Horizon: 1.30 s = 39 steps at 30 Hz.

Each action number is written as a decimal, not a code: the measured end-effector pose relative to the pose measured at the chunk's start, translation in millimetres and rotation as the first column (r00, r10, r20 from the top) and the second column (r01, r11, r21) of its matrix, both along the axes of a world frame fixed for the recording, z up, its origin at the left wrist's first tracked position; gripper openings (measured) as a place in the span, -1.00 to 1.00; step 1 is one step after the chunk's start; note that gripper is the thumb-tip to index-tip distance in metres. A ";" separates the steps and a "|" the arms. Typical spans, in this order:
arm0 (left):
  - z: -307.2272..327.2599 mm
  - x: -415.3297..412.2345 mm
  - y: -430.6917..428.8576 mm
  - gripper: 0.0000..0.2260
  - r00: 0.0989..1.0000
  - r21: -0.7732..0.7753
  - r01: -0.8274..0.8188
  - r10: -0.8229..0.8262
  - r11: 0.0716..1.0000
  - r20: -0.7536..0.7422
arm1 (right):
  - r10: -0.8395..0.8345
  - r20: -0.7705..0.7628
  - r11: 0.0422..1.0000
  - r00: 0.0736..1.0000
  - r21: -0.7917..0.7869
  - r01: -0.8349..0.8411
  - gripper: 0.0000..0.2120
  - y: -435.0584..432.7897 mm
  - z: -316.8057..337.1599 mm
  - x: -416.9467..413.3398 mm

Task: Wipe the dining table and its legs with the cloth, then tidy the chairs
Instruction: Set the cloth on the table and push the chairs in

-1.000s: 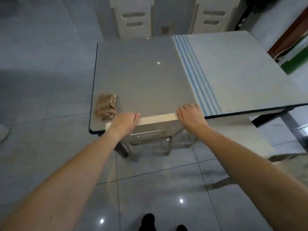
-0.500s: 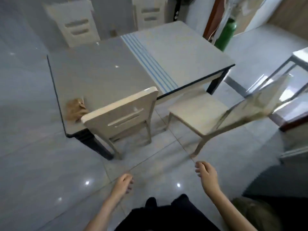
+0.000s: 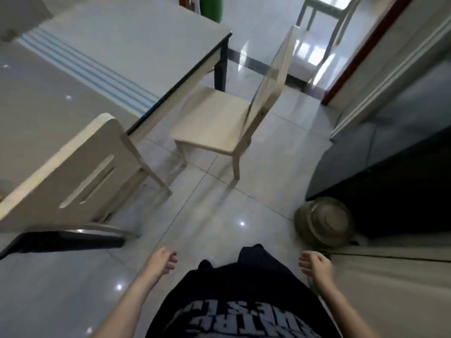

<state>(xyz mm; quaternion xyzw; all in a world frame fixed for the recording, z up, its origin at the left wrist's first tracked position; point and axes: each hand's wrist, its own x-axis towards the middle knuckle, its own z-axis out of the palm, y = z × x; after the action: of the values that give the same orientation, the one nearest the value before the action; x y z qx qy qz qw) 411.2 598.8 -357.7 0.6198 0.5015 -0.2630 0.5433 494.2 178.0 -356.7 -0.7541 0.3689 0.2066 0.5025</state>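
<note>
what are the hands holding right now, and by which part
Nothing is held: the left hand and the right hand hang empty, fingers loosely curled, above the tiled floor.

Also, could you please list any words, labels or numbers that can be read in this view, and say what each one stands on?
On the black T-shirt: large pale block letters, upside down to the camera, blurred and cut off by the picture's lower edge; no word reads reliably.
On the dining table, the near chair, the far chair and the hat: no writing shows.
</note>
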 end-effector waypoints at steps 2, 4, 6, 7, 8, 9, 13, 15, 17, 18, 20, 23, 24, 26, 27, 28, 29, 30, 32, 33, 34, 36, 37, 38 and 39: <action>6.3 36.9 -19.3 -0.80 0.994 0.013 0.100 -0.100 0.995 0.040 | -0.059 -0.039 0.998 0.998 -0.004 0.058 -0.81 -23.8 -10.7 2.2; 7.6 69.5 -43.2 -0.79 0.988 0.006 0.135 -0.135 0.991 0.070 | -0.106 -0.069 0.994 0.992 -0.004 0.106 -0.81 -46.3 -19.5 6.7; 9.8 96.9 -67.5 -0.81 0.987 0.008 0.139 -0.139 0.990 0.079 | -0.157 -0.077 0.987 0.985 0.014 0.159 -0.80 -61.7 -19.7 15.5; 10.0 109.1 -79.4 -0.82 0.987 0.008 0.143 -0.144 0.990 0.077 | -0.171 -0.078 0.985 0.982 0.024 0.174 -0.80 -67.6 -18.0 22.8; 10.8 119.0 -90.4 -0.82 0.986 0.006 0.149 -0.149 0.989 0.073 | -0.174 -0.080 0.984 0.982 0.033 0.177 -0.79 -71.4 -14.4 31.8; 10.9 127.4 -100.0 -0.83 0.987 0.005 0.148 -0.148 0.989 0.068 | -0.168 -0.079 0.984 0.983 0.041 0.171 -0.80 -74.2 -11.5 42.2; 9.6 148.7 -118.1 -0.86 0.995 0.017 0.098 -0.098 0.995 0.009 | -0.094 -0.034 0.991 0.995 0.096 0.097 -0.83 -79.1 2.0 95.9; 7.6 153.8 -119.0 -0.86 0.997 0.031 0.074 -0.073 0.997 -0.036 | -0.038 -0.010 0.993 0.999 0.110 0.039 -0.84 -80.1 8.7 126.5; 4.3 160.9 -115.5 -0.84 0.994 0.048 0.069 -0.065 0.996 -0.085 | -0.024 0.006 0.990 1.000 0.137 0.023 -0.83 -81.4 11.0 157.9; 2.2 166.2 -113.1 -0.83 0.992 0.054 0.070 -0.064 0.996 -0.110 | -0.019 0.011 0.989 1.000 0.145 0.017 -0.83 -81.7 11.0 174.3; -0.1 182.5 -110.9 -0.83 0.988 0.047 0.046 -0.038 0.998 -0.147 | -0.015 0.017 0.988 1.000 0.156 0.012 -0.82 -84.4 8.3 204.3; -9.2 221.5 -111.2 -0.82 0.986 0.054 -0.001 0.010 0.999 -0.167 | -0.048 -0.024 0.987 0.999 0.150 0.051 -0.80 -93.5 -3.1 245.3; -11.6 238.2 -112.5 -0.81 0.987 0.055 -0.018 0.027 0.998 -0.158 | -0.062 -0.042 0.987 0.997 0.146 0.067 -0.80 -97.8 -7.3 258.3; -12.6 279.2 -114.2 -0.78 0.992 0.044 -0.031 0.037 0.999 -0.122 | -0.079 -0.065 0.987 0.995 0.133 0.087 -0.80 -104.1 -12.5 288.3; -11.4 302.3 -115.2 -0.78 0.994 0.041 -0.042 0.046 0.998 -0.095 | -0.078 -0.070 0.988 0.995 0.125 0.086 -0.79 -107.1 -14.7 306.2; -7.2 326.1 -115.9 -0.79 0.996 0.043 -0.055 0.058 0.998 -0.062 | -0.074 -0.072 0.990 0.995 0.114 0.082 -0.78 -107.5 -13.4 325.9; 1.4 352.6 -116.5 -0.81 0.998 0.037 -0.064 0.065 0.997 -0.023 | -0.074 -0.071 0.990 0.995 0.115 0.081 -0.78 -105.0 -8.7 348.5; 9.8 380.2 -115.7 -0.82 0.997 0.028 -0.072 0.071 0.997 0.027 | -0.068 -0.056 0.990 0.996 0.122 0.075 -0.79 -99.2 -1.6 373.8; 29.6 434.9 -111.8 -0.82 0.985 0.035 -0.087 0.081 0.996 0.149 | -0.015 0.010 0.986 1.000 0.166 0.013 -0.80 -81.5 18.0 429.1; 41.0 459.0 -109.9 -0.81 0.973 0.049 -0.098 0.085 0.994 0.215 | 0.024 0.058 0.982 0.998 0.186 -0.035 -0.80 -70.8 29.7 457.9; 53.2 480.2 -108.2 -0.80 0.956 0.058 -0.107 0.087 0.993 0.279 | 0.066 0.116 0.977 0.991 0.197 -0.088 -0.79 -58.6 44.3 485.4; 78.6 516.1 -107.2 -0.80 0.919 0.090 -0.114 0.071 0.989 0.389 | 0.153 0.268 0.959 0.951 0.191 -0.208 -0.77 -31.8 78.3 536.5; 90.7 530.7 -108.4 -0.81 0.899 0.118 -0.106 0.044 0.987 0.435 | 0.208 0.353 0.942 0.912 0.180 -0.284 -0.78 -17.1 97.1 558.7; 102.3 544.2 -110.5 -0.83 0.878 0.151 -0.093 0.010 0.984 0.478 | 0.271 0.438 0.917 0.857 0.154 -0.369 -0.79 -1.8 116.6 580.0; 112.9 556.0 -114.1 -0.84 0.859 0.184 -0.081 -0.025 0.980 0.511 | 0.344 0.516 0.881 0.785 0.111 -0.459 -0.80 12.9 134.4 599.3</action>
<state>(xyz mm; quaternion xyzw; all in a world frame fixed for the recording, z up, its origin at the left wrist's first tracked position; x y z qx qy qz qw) 967.2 484.7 -244.8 0.7111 0.3726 -0.0301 0.5955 1093.5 190.9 -222.3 -0.7790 0.0354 0.1567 0.6060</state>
